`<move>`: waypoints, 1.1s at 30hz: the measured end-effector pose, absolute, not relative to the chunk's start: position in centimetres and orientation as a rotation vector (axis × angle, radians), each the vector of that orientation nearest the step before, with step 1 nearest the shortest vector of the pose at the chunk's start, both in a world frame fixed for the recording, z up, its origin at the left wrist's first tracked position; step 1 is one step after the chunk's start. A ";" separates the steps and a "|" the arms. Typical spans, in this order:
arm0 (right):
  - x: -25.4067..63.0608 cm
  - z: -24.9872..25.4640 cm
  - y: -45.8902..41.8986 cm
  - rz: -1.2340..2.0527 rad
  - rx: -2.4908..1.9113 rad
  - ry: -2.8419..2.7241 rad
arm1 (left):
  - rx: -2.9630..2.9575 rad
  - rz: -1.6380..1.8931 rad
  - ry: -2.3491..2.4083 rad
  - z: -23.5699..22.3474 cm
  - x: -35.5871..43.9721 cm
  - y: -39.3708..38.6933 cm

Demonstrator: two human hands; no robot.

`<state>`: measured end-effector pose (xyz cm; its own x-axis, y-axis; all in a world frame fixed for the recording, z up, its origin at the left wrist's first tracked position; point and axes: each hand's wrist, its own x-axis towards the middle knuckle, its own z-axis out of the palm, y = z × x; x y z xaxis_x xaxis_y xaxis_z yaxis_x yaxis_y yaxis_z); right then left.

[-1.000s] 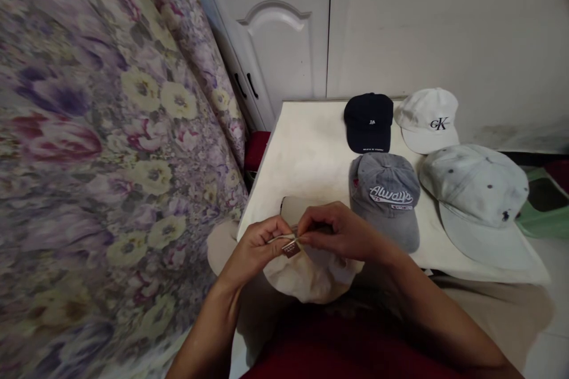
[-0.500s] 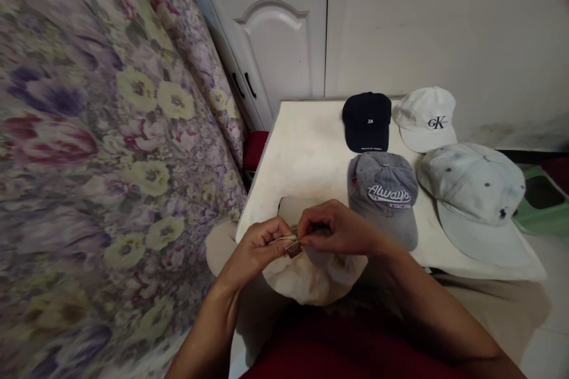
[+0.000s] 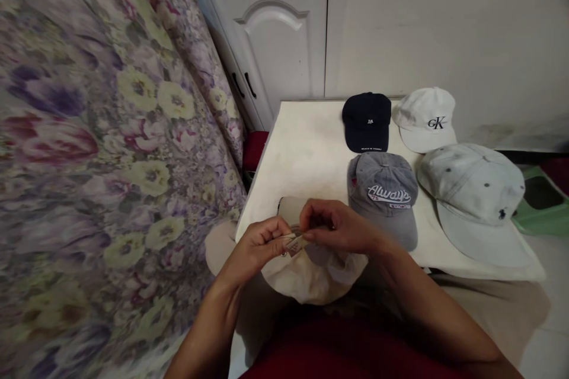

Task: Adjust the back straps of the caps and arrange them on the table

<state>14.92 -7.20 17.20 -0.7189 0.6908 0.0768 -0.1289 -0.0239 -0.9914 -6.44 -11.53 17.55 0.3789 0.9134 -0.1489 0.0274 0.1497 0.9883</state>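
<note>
A beige cap (image 3: 311, 281) lies upturned at the near edge of the table, its brim pointing away from me. My left hand (image 3: 262, 244) pinches one side of the cap's back strap (image 3: 295, 244) between thumb and fingers. From the other side, my right hand (image 3: 331, 226) is closed on the same strap, fingertips beside those of the left. A small metal ring shows under my left thumb. Just right of my right hand sits a grey cap (image 3: 386, 198) lettered "Always". The fingers hide part of the strap and its fastening.
On the cream-covered table (image 3: 306, 142) stand a navy cap (image 3: 367, 122), a white cap (image 3: 427, 119) and a pale blue-grey cap (image 3: 475, 201). A floral curtain (image 3: 133, 189) hangs at the left. Behind is a white cabinet (image 3: 275, 35); a green bin (image 3: 540, 207) stands at right.
My right fingers have shifted slightly on the strap, and its end has turned from a brown face to a paler one. The left hand and the other caps stay put.
</note>
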 end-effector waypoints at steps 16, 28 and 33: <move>16.0 17.3 -7.4 1.994 -0.717 -1.768 | 1.283 0.754 1.037 17.7 -6.1 -11.4; 16.9 16.4 -7.5 1.972 -0.724 -1.687 | 1.324 0.726 1.072 18.2 -5.8 -11.5; 16.1 16.5 -7.8 1.952 -0.628 -1.697 | 1.323 0.681 1.073 18.7 -5.4 -11.3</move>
<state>16.13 -7.77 16.53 -0.7820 0.6224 -0.0319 -0.0551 -0.1201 -0.9912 -5.35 -11.32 18.70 0.3946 0.8903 -0.2272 0.1731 0.1708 0.9700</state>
